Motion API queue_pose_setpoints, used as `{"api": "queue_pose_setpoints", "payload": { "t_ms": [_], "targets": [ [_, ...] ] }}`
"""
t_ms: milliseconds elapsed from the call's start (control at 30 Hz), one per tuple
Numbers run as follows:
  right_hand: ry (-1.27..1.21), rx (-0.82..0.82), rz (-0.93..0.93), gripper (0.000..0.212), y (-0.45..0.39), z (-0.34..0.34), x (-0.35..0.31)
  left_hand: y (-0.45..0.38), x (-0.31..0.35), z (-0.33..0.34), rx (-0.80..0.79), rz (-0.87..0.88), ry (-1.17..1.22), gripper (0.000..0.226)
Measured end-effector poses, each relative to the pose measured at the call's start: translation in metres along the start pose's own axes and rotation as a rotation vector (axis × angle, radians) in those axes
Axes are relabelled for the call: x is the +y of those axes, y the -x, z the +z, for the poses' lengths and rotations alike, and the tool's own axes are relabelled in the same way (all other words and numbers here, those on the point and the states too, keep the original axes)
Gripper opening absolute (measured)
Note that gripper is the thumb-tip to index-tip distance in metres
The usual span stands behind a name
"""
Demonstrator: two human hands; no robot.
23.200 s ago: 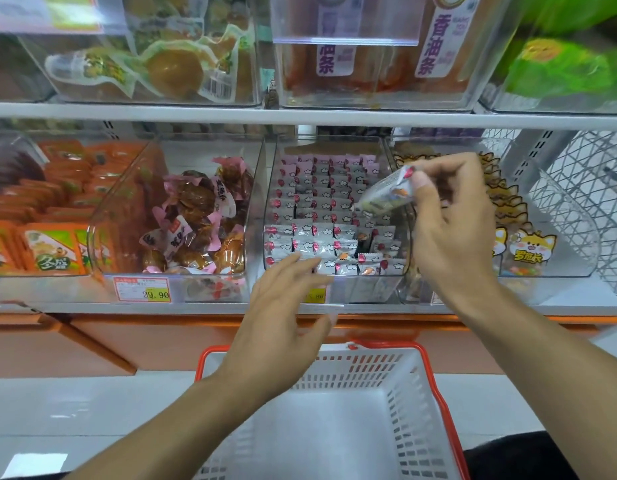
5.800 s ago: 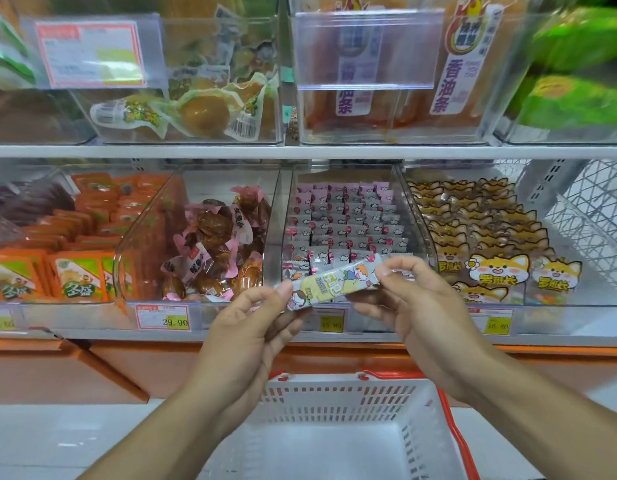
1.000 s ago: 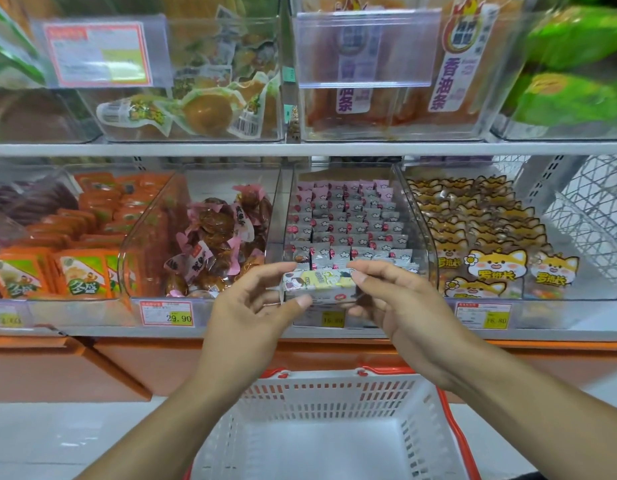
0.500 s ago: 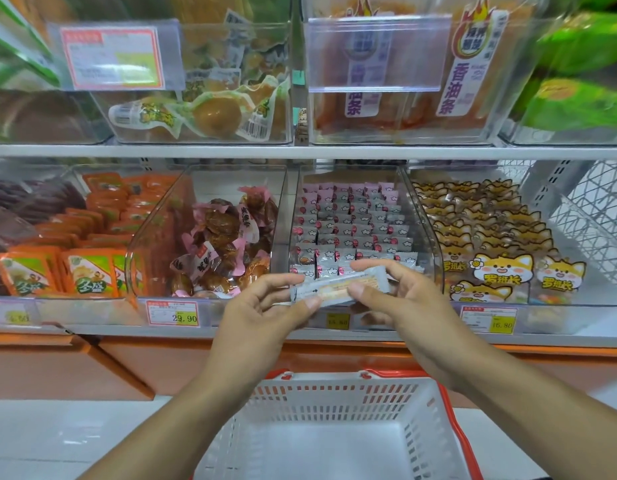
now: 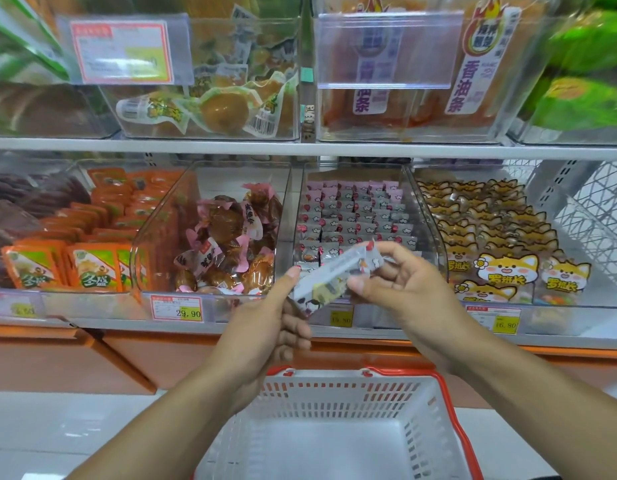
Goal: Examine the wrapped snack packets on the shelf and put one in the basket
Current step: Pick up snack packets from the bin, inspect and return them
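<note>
— Where the head camera looks down the shelf [image 5: 300, 147]: clear bins [image 5: 421, 216] side by side on the lower level. Orange packs [image 5: 92, 268] at far left, brown pink-wrapped sweets [image 5: 230, 237] next, rows of small grey-and-pink packets [image 5: 355, 216] in the middle bin, yellow cat-faced packs [image 5: 501, 268] to the right. Wire mesh [image 5: 594, 216] at far right. Price tags [image 5: 177, 308] along the front rail, one reading 29.90.

— And above?

— Upper bins with egg-shaped vacuum packs [image 5: 224, 109] and orange strips [image 5: 404, 109] under a blank clear label holder [image 5: 386, 50]; green bags [image 5: 584, 81] blurred at top right.

— Anything blocking the middle bin?

— Partly hidden in its front rows by both hands and the held snack packet [image 5: 331, 278].

— Where exactly?

— Held in the air in front of the middle bin's lower edge, tilted, upper end to the right. Well above the basket [image 5: 449, 420], white with a red rim, standing low on the floor between the forearms.

— Grip?

— Left hand [image 5: 265, 327] pinching the lower left end, thumb tip on the wrapper's edge, other fingers curled beneath. Right hand [image 5: 400, 282] pinching the upper right part, thumb on the front, fingers curled behind. Print on the wrapper too blurred to read.
</note>
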State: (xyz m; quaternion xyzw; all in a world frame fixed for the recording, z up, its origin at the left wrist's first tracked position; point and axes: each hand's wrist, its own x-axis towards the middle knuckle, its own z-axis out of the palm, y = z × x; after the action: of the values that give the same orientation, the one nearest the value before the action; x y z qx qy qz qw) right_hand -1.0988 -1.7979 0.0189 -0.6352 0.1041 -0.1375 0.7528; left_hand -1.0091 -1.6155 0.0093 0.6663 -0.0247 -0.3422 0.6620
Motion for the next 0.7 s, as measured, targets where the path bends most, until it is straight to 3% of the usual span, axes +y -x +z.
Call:
{"api": "queue_pose_setpoints", "payload": {
  "t_ms": [67,167,300,433,500,600,700],
  "targets": [
    [-0.018,0.116,-0.053,0.04,-0.01,0.0,-0.002,-0.001,-0.001,0.002,-0.005,0.097,-0.041,0.046],
    [0.014,0.32,-0.104,0.032,-0.027,-0.005,-0.006,-0.005,-0.01,0.003,0.076,0.388,-0.371,0.022],
    [0.328,0.422,-0.22,0.029,-0.049,-0.003,-0.007,-0.007,-0.02,0.006,0.097,0.528,-0.915,0.05],
    [0.485,0.236,-0.259,0.029,-0.066,0.013,0.0,-0.015,-0.022,0.006,0.081,0.48,-0.954,0.038],
    [0.776,0.083,-0.244,0.022,-0.073,0.015,0.008,-0.019,-0.02,0.005,0.087,0.466,-0.935,0.03],
    [1.459,-0.159,-0.231,0.031,-0.082,0.014,0.019,-0.022,-0.02,0.003,0.104,0.464,-0.929,0.028],
    [1.555,-0.206,-0.212,0.036,-0.088,0.014,0.019,-0.021,-0.022,0.003,0.107,0.459,-0.955,0.033]
  ]
}}
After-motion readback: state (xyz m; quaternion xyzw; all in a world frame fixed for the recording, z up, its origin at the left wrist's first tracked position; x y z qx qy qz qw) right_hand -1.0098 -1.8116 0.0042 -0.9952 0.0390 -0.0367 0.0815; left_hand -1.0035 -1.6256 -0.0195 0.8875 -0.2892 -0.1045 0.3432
